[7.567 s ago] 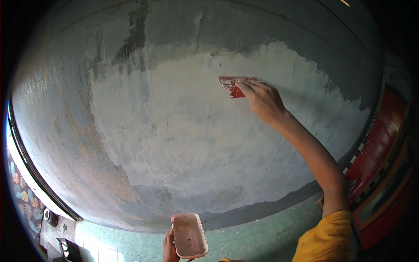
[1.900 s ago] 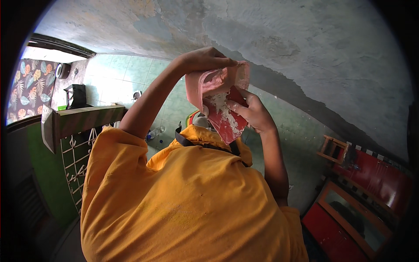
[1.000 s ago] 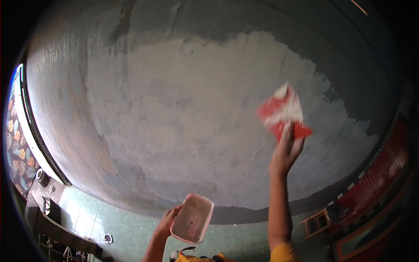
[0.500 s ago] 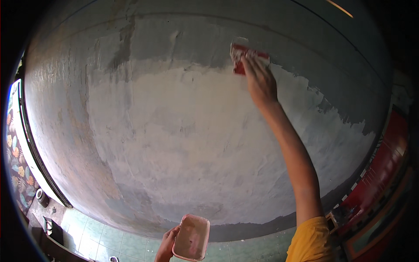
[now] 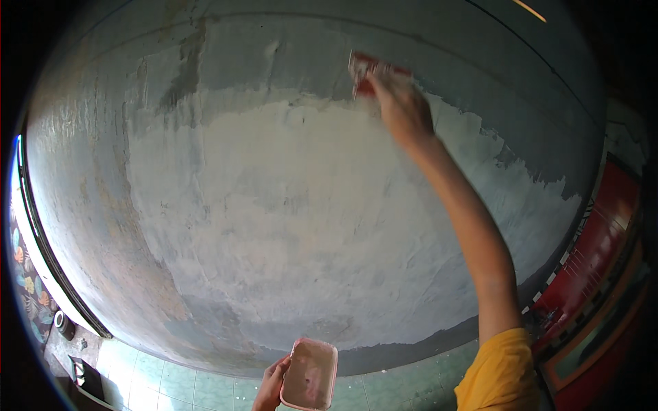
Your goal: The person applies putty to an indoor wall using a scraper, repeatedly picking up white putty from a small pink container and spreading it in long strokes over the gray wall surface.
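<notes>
Left hand: grip closed on pink tub, left side only, low down; a tilt could slip it onto the tiled floor. Red scraper sits at the top edge of the wall's pale patch, held in right hand's grip; uneven pressure at that reach could leave ridges.

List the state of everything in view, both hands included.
Wall: coated pale across the middle, darker above and below
Red spreader: smeared pale, contact with the wall unclear
Right hand: gripping the spreader
Pink rectangular tub: open, smeared inside
Left hand: holding the tub's left side
</notes>
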### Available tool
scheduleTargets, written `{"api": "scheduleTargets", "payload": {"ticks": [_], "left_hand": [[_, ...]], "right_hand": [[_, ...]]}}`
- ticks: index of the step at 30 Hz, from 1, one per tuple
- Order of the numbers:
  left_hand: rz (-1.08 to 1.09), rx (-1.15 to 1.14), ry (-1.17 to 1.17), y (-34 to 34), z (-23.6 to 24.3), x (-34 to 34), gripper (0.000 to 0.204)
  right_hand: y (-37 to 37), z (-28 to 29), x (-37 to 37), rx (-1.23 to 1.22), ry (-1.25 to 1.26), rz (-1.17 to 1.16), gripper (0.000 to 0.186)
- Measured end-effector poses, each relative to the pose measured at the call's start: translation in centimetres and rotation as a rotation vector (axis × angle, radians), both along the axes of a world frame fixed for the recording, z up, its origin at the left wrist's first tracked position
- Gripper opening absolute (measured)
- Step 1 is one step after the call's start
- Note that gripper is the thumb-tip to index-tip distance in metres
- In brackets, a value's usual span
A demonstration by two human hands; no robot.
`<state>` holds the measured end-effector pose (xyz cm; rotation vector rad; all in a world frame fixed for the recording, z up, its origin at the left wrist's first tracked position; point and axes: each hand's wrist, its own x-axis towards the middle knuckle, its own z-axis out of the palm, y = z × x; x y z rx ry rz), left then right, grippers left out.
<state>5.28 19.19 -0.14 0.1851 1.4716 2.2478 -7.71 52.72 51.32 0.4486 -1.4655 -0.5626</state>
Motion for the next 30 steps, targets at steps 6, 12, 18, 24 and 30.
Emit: {"api": "scheduleTargets", "payload": {"ticks": [6, 12, 18, 24, 30], "left_hand": [[0.018, -0.022, 0.003, -1.5, -0.6, 0.8, 0.050], [-0.029, -0.015, 0.038, -1.6, -2.4, 0.1, 0.050], [0.010, -0.013, 0.065, -1.5, -5.4, 0.1, 0.051], [-0.024, -0.026, 0.096, -1.1, -5.8, -0.2, 0.052], [-0.001, -0.069, 0.211, -1.4, -8.4, -0.4, 0.053]], "right_hand": [[-1.1, -9.0, 2.2, 0.020, -0.220, 0.045, 0.034], [1.8, 4.2, 4.8, -0.196, -0.046, 0.125, 0.040], [4.0, -6.9, 2.3, 0.026, -0.057, -0.047, 0.042], [2.0, -1.0, 6.5, -0.325, -0.371, -0.008, 0.048], [5.2, -1.7, 0.3, -0.007, 0.011, -0.124, 0.051]]}}
